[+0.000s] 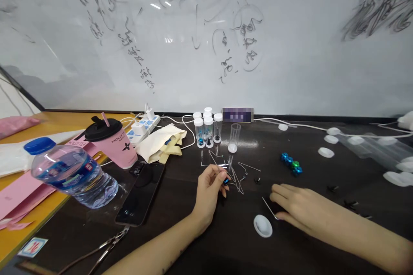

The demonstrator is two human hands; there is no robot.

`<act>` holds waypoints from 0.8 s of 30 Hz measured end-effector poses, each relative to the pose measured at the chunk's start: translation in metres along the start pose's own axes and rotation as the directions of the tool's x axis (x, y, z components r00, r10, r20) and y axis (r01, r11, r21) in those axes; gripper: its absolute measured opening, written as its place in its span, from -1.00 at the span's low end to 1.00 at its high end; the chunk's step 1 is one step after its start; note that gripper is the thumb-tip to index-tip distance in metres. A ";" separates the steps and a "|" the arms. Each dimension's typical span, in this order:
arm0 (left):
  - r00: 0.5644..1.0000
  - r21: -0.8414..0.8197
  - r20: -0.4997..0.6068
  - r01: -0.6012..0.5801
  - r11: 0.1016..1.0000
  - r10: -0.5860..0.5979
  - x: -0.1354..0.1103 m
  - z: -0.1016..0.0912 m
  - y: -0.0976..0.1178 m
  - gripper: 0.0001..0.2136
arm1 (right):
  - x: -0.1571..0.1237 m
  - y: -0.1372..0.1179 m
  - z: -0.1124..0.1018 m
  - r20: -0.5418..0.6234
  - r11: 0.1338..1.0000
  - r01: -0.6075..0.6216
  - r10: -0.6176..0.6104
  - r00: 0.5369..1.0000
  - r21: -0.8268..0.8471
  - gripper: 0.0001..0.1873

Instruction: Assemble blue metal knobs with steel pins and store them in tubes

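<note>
Blue part (226,181): pinched by left hand (210,187), thumb against fingers, just above the counter (180,189), near bent wires (250,166). Fingertip grip presumably suits its small size. Long axis and heading: fingers cover too much to tell. Right hand (292,204): grasping thin metal rod (269,208) by near end, rod slanting forward-left.

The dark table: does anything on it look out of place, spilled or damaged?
No spill or clear damage shows. Bent wires lie in a loose tangle beside the left hand, and one clear tube stands with no top cap, unlike the white-capped tubes beside it.
</note>
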State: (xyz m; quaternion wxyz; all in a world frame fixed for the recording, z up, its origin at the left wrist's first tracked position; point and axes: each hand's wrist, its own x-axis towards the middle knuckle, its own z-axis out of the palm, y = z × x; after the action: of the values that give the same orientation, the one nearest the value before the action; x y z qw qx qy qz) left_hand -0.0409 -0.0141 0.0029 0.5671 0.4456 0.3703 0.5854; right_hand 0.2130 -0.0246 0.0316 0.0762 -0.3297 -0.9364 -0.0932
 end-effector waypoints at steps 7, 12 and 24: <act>0.999 -0.010 -0.028 0.016 1.000 -0.017 0.001 0.000 -0.007 -0.73 | -0.017 -0.010 0.034 0.023 0.987 0.064 -0.061 0.998 -0.145 -0.72; 0.998 -0.030 -0.055 0.009 1.000 -0.010 0.001 0.000 -0.007 -0.71 | -0.008 -0.010 0.034 0.019 0.980 0.053 -0.051 0.999 -0.191 -0.69; 0.992 0.026 -0.118 -0.044 0.999 0.046 -0.002 0.002 -0.008 -0.76 | 0.113 0.050 -0.079 0.054 0.877 -0.330 0.333 0.941 0.350 -0.89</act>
State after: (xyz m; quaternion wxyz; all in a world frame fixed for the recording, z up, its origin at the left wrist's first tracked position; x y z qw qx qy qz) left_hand -0.0369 -0.0157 -0.0039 0.5257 0.4249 0.3998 0.6191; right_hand 0.1640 0.0644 0.1376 0.1526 -0.4654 -0.8671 0.0901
